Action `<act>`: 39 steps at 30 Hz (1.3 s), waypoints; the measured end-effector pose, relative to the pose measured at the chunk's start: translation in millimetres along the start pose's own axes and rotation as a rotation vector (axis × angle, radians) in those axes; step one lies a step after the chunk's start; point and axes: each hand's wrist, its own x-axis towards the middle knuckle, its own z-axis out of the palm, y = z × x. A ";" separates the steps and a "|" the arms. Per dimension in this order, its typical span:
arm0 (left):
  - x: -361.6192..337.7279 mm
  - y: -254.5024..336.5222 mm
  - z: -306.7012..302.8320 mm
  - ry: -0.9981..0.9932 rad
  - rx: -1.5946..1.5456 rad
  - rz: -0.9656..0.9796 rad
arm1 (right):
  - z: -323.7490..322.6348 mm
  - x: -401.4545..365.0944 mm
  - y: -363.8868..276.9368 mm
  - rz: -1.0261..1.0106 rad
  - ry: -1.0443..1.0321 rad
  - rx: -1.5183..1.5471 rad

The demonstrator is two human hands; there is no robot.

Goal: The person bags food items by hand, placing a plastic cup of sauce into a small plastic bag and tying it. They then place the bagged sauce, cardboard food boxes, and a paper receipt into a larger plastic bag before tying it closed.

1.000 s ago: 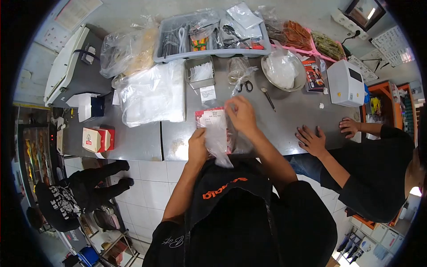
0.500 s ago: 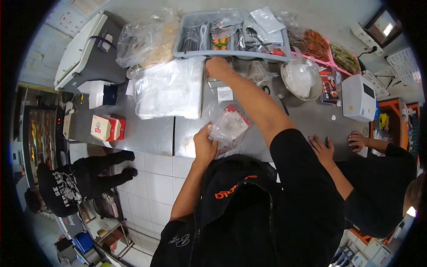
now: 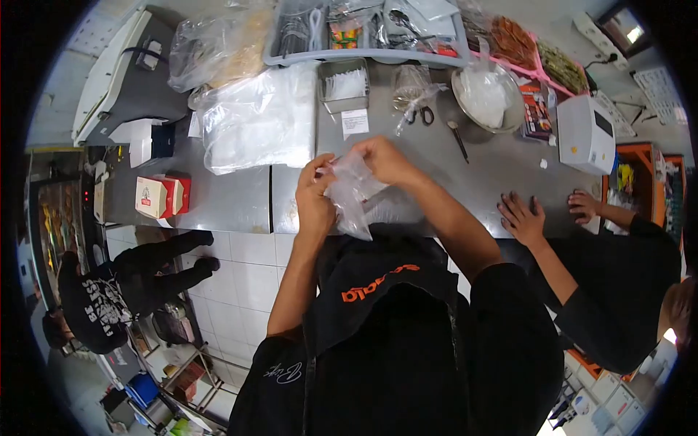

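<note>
A clear plastic bag hangs between my two hands at the front edge of the metal table. My left hand has its fingers closed on the bag's left side. At the upper right of the bag, my right hand pinches its plastic near the opening. The contents are mostly hidden by plastic and fingers. Just beyond the hands lies a printed paper slip. Behind it stands a small metal container of thin white pieces. A stack of clear plastic bags lies to the left.
A grey tray of utensils and packets stands at the back. Scissors, a spoon and a metal bowl are right of centre. Red-and-white boxes sit left. A co-worker's hands rest on the table at right.
My right hand has come back from the small metal container to the bag. My left hand has raised the bag, and the red-and-white packet seen in it is now mostly hidden. The view has shifted.
</note>
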 end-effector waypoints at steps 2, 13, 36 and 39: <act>3.5 -12.1 -2.4 -0.040 0.099 0.089 | 6.9 -12.9 5.7 -0.001 -0.007 -0.197; 42.5 -6.4 -18.5 -0.442 0.317 -0.119 | 24.7 -28.2 21.6 -0.159 0.291 -0.222; 50.4 -21.2 -13.9 -0.468 -0.037 -0.403 | 49.5 -53.7 10.6 -0.542 0.394 -0.420; 47.9 -36.9 -6.6 -0.473 -0.024 -0.419 | 52.9 -58.4 6.9 -0.562 0.345 -0.508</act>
